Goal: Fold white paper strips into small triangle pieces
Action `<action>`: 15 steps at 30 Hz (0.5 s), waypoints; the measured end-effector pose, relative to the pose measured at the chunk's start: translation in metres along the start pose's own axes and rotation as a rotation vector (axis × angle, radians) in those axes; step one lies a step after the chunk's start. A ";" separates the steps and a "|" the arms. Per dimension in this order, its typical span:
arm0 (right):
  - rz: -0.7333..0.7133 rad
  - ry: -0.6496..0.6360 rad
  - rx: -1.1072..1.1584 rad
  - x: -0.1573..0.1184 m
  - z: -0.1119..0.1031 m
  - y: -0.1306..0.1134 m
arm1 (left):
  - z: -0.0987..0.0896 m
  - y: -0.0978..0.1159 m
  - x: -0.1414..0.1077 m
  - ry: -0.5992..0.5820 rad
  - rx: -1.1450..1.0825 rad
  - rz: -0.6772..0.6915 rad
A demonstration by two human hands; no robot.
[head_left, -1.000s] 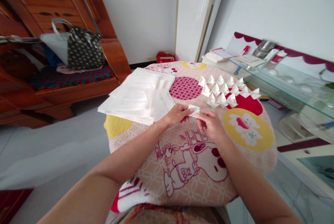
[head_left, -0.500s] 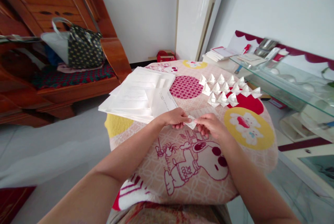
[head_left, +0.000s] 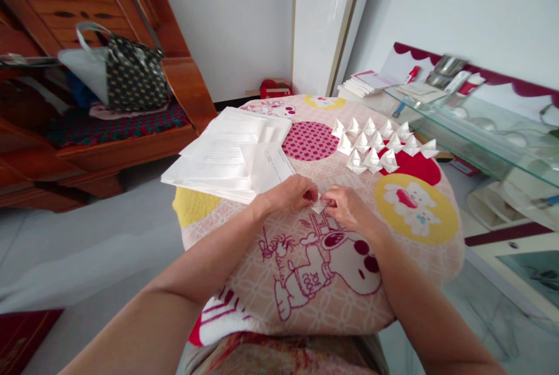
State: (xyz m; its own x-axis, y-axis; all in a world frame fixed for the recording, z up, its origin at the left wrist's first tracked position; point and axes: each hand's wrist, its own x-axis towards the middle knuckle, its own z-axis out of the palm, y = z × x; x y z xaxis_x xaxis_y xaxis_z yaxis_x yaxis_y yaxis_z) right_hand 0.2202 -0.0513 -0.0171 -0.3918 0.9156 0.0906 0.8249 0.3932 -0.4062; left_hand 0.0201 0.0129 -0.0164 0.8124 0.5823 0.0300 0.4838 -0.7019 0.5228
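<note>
White paper, creased into a small folded piece (head_left: pixel 318 207), sits just above the near-middle part of the table (head_left: pixel 421 270), between the person's two hands, with one pointed corner turned toward the body. The left hand (head_left: pixel 292 193) has its fingers curled in and apparently pinching the piece at its upper left edge; the right hand (head_left: pixel 349 207) seems to grip the right edge between thumb and fingers. Neither hand is nearer: the paper lies directly at both sets of fingertips, in the narrow gap between them, and so much is covered that its long axis cannot be told. Beyond the right hand, farther from the body and to the right, folded paper shapes (head_left: pixel 372 161) stand in three rows, apart from the fingers. To the left, a pile of printed sheets (head_left: pixel 213 159) spreads over the table's edge, its nearest corner just beside the left hand. Past it stands a wooden seat (head_left: pixel 183 89) bearing a dotted bag (head_left: pixel 135 75).
</note>
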 end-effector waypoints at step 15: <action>-0.157 -0.115 0.009 -0.004 -0.007 0.004 | -0.004 0.002 -0.002 -0.012 0.035 0.065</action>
State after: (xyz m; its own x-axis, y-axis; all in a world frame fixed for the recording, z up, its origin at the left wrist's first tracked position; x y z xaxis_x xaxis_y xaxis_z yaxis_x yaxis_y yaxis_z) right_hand 0.2278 -0.0530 -0.0126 -0.5598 0.8272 0.0488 0.7464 0.5290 -0.4037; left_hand 0.0183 0.0122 -0.0126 0.8462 0.5301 0.0531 0.4405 -0.7522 0.4901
